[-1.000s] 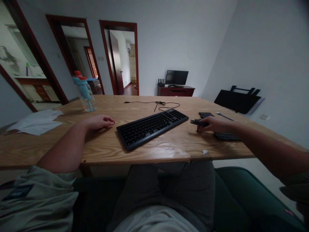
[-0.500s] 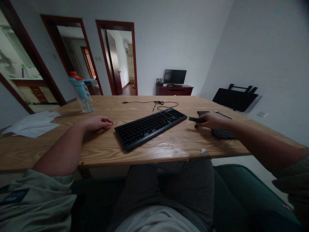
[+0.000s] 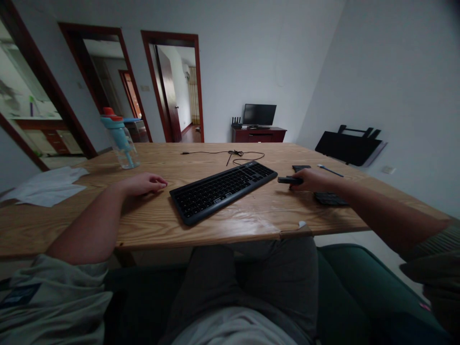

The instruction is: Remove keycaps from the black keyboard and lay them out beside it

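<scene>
A black keyboard [image 3: 223, 190] lies slantwise in the middle of the wooden table [image 3: 215, 230]. My left hand [image 3: 145, 183] rests flat on the table just left of the keyboard, fingers loosely curled, holding nothing. To the right of the keyboard, my right hand [image 3: 313, 180] grips a small dark bar-shaped object [image 3: 287, 180] that sticks out toward the keyboard's right end. Under my right forearm lies a dark flat pad [image 3: 330, 198].
A clear bottle with a blue lid [image 3: 121, 140] stands at the back left, white paper [image 3: 46, 186] beside the left edge. A thin black cable [image 3: 233, 154] and a dark phone-like slab [image 3: 301, 167] lie behind the keyboard. A folded black stand [image 3: 348, 146] leans on the right wall.
My right hand with the dark object has shifted slightly left, toward the keyboard. The left hand stays where it was. The view has drifted a little.
</scene>
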Tool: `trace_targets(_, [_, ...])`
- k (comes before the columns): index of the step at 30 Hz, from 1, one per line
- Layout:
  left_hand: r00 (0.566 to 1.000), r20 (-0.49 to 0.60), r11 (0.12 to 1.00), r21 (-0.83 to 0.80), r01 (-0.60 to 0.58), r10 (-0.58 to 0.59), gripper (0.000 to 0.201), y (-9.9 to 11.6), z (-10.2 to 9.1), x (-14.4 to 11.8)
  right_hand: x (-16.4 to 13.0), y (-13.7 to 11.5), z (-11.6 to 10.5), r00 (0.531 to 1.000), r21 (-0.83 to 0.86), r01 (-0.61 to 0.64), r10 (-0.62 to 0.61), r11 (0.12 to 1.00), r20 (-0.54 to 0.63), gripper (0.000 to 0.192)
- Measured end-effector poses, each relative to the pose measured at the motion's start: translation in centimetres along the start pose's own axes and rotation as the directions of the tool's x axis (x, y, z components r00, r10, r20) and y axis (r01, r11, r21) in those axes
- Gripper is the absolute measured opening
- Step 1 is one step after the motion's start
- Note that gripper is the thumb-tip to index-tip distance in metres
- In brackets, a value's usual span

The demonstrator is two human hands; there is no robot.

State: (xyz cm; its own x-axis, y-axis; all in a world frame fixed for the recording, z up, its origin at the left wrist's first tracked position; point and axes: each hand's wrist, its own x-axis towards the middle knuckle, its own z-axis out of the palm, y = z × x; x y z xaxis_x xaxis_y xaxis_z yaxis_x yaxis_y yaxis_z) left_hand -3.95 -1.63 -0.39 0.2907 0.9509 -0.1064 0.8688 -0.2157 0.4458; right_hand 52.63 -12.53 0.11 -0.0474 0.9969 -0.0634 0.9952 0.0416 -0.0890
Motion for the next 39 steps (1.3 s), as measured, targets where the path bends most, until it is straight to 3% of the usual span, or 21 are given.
trace_targets(9, [0.999,0.051,0.999,-0.049,0.016,-0.013,0.065,0.0,0.1,0.0,0.0,0.9,1.4,0.988,-0.118,0.049,-0.065,0.992,-0.142,0.021])
trace_targets(15, [1.000,0.005,0.999,-0.031,0.028,-0.028,0.062,0.2,0.1,0.0,-0.1,1.2,0.8,0.991,-0.046,0.021,-0.027,0.999,-0.128,0.024])
trace_targets(18, [0.999,0.004,0.998,-0.042,0.049,-0.048,0.062,0.2,0.1,0.1,0.0,2.0,0.1,0.988,0.075,0.014,-0.003,0.997,-0.152,0.033])
trace_targets(21, [0.998,0.041,0.996,-0.071,0.053,-0.051,0.067,-0.1,0.2,0.3,0.2,2.8,-0.2,0.991,0.176,0.023,0.001,0.984,-0.135,0.042])
trace_targets(23, [0.998,0.056,0.995,-0.088,0.036,-0.032,0.068,-0.4,0.2,0.5,0.3,2.8,-0.2,0.995,0.138,0.017,-0.003,0.990,-0.101,0.045])
trace_targets(27, [0.998,0.067,0.996,-0.089,-0.001,0.007,0.065,-0.6,0.0,0.6,0.3,1.8,-0.1,0.999,0.037,-0.010,0.012,0.999,-0.036,0.037])
trace_targets(32, [0.997,0.075,0.998,-0.065,0.005,0.000,0.066,-0.8,0.0,0.7,1.1,1.4,0.2,0.999,0.042,-0.037,0.038,0.998,-0.015,0.025])
trace_targets(39, [1.000,0.010,0.999,-0.036,-0.003,0.004,0.060,-0.2,0.0,0.4,2.2,1.6,0.3,0.998,-0.010,-0.068,0.068,0.998,-0.004,0.022])
